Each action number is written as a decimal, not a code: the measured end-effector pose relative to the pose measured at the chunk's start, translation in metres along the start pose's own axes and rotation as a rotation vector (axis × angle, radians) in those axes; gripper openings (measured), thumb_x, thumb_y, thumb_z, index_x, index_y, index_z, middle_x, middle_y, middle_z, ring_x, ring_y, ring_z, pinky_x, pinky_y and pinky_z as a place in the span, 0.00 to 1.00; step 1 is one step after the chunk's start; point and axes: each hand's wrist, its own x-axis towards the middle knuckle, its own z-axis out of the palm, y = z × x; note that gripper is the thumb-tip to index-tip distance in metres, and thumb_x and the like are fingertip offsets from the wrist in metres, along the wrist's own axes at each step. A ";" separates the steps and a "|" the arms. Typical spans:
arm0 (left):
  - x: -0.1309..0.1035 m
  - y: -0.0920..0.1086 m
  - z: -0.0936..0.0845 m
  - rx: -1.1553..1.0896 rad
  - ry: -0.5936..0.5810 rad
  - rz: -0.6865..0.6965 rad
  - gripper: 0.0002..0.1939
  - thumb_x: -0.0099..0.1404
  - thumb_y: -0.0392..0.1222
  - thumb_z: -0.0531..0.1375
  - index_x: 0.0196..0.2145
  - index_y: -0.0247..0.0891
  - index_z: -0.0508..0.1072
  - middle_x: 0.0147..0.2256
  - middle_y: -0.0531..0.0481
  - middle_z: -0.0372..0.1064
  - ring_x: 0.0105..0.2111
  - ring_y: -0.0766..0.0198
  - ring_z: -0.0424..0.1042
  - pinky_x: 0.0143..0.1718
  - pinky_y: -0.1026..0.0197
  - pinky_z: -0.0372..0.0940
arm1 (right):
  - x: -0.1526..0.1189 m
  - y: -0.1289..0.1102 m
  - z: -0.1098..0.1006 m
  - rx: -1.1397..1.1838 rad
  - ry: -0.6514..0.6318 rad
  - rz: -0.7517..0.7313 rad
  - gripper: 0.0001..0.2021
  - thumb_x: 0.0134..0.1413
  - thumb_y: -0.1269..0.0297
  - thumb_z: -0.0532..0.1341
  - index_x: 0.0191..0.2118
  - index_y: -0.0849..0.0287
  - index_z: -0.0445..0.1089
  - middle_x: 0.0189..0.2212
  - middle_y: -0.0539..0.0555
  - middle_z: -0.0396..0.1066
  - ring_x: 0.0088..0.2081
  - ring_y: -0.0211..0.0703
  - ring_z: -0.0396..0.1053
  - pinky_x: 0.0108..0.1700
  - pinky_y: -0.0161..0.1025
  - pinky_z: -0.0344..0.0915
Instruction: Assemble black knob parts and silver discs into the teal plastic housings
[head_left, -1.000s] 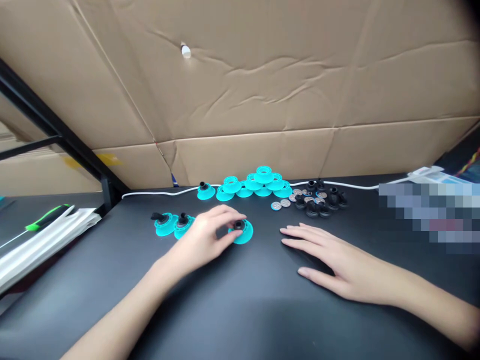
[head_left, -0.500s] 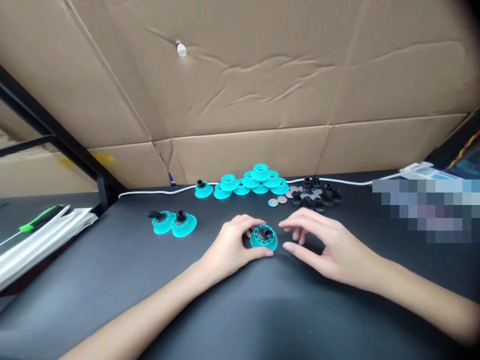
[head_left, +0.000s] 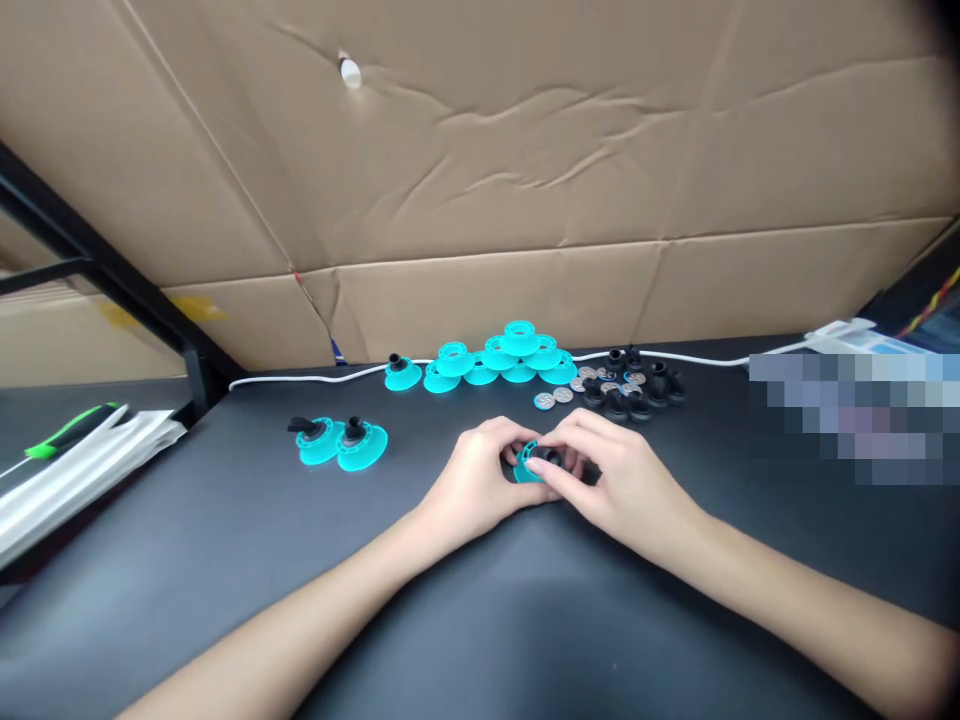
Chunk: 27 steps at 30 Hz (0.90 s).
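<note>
A turquoise flared plastic ring (head_left: pixel 527 468) rests on the black tabletop between my hands. In its middle sits a black fitting (head_left: pixel 550 456) with a short hollow stub. My left hand (head_left: pixel 489 465) curls round the ring's left side, thumb in front and fingers behind. Over the right side, my right hand (head_left: pixel 600 455) has thumb and fingers closed on the black fitting. The fingers cover much of both parts.
Several turquoise rings (head_left: pixel 519 343) are piled by the cardboard wall. Silvery discs (head_left: pixel 544 401) and black fittings (head_left: pixel 637 404) lie right of them. Assembled pieces (head_left: pixel 362 446) stand at left. A white cable (head_left: pixel 315 380) runs along the back; a green-black screwdriver (head_left: pixel 75 430) lies far left.
My right hand has moved left onto the piece, and its fingers have closed on the black fitting. The ring now sits slightly further right, still in my left hand.
</note>
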 end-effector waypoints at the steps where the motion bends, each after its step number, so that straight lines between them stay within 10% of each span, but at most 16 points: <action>1: 0.000 0.000 0.000 -0.003 -0.006 -0.008 0.18 0.54 0.39 0.77 0.43 0.38 0.83 0.38 0.49 0.78 0.36 0.62 0.73 0.38 0.61 0.68 | -0.001 0.001 0.000 0.021 0.012 0.000 0.07 0.67 0.60 0.66 0.43 0.58 0.79 0.34 0.53 0.73 0.31 0.42 0.73 0.35 0.41 0.73; 21: 0.003 -0.003 -0.008 -0.014 -0.074 -0.011 0.19 0.54 0.45 0.79 0.42 0.39 0.83 0.36 0.52 0.74 0.36 0.63 0.71 0.38 0.61 0.66 | 0.004 0.014 -0.004 0.036 -0.033 -0.195 0.08 0.69 0.66 0.65 0.50 0.58 0.80 0.35 0.54 0.71 0.32 0.41 0.72 0.36 0.40 0.73; 27: 0.004 -0.007 -0.015 -0.055 -0.184 0.066 0.20 0.54 0.47 0.80 0.41 0.38 0.83 0.35 0.53 0.72 0.36 0.63 0.70 0.38 0.62 0.64 | 0.008 0.024 -0.017 0.272 -0.240 -0.087 0.10 0.71 0.62 0.63 0.52 0.53 0.80 0.41 0.54 0.75 0.38 0.42 0.76 0.39 0.39 0.75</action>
